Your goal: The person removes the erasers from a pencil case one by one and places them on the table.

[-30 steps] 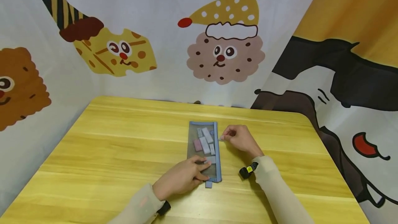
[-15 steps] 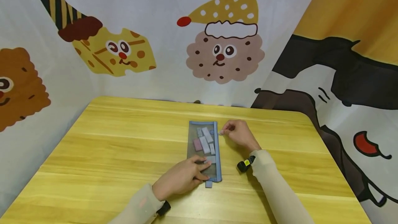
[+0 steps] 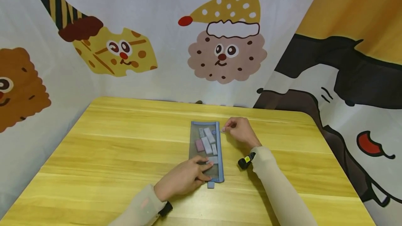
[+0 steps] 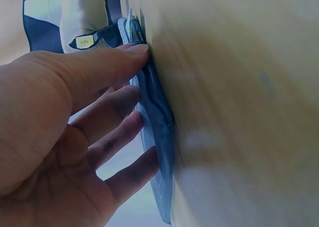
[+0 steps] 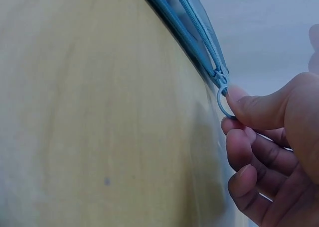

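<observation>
A flat blue-edged mesh zipper pouch [image 3: 221, 156] lies lengthwise on the table, with several pale rectangular pieces and a pink piece [image 3: 199, 145] visible through it. My left hand [image 3: 182, 180] rests on its near end, fingers spread over the mesh and the thumb at the near edge. Beside the far end of the right-hand edge, my right hand [image 3: 242, 132] pinches the ring-shaped zipper pull [image 5: 221, 102] between thumb and index finger. In the right wrist view, the two sides of the zipper [image 5: 202, 33] spread apart behind the slider.
A small blue tab [image 3: 210, 185] sticks out from the pouch's near edge. The wood-grain table [image 3: 110, 149] meets a cartoon-printed cloth [image 3: 141, 86] at the back and sides. Dark cameras are strapped to both wrists.
My right hand has slid away from me along the pouch's right edge, taking the zipper pull with it toward the far end. My left hand and the pouch stay in place.
</observation>
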`<state>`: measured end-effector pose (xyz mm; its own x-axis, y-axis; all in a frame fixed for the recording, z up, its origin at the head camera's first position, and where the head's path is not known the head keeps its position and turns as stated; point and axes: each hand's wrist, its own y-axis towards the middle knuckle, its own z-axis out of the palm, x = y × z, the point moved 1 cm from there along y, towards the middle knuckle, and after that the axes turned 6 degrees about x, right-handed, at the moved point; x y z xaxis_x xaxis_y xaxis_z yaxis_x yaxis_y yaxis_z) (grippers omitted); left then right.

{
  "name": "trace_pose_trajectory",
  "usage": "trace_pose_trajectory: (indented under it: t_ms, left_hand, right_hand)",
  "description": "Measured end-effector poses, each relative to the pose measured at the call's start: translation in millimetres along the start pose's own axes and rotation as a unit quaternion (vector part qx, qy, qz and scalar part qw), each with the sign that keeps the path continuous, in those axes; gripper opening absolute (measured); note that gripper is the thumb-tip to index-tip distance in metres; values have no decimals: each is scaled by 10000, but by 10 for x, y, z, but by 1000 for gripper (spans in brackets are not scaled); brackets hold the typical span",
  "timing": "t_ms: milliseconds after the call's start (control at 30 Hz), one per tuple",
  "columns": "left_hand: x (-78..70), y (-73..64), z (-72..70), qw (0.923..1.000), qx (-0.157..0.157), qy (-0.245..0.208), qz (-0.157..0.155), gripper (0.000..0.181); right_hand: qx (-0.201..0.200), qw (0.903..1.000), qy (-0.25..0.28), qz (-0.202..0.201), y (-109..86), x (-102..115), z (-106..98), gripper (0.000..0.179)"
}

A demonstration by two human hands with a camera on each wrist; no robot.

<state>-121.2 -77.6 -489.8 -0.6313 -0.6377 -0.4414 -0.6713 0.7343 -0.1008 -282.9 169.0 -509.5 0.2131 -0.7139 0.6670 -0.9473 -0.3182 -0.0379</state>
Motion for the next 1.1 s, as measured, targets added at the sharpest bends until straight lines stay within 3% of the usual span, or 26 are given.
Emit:
trace_pose_trajectory:
  t_ms: [500, 1100]
  left_hand:
    - [-4, -9, 30, 10000, 66, -45, -38, 25]
    - [9, 6, 13, 10000, 22, 12, -15, 24]
  right_hand:
    - [-38, 9997, 109, 228, 107, -24, 17, 9]
    - [-641, 9974, -141, 305, 279, 40, -16, 10]
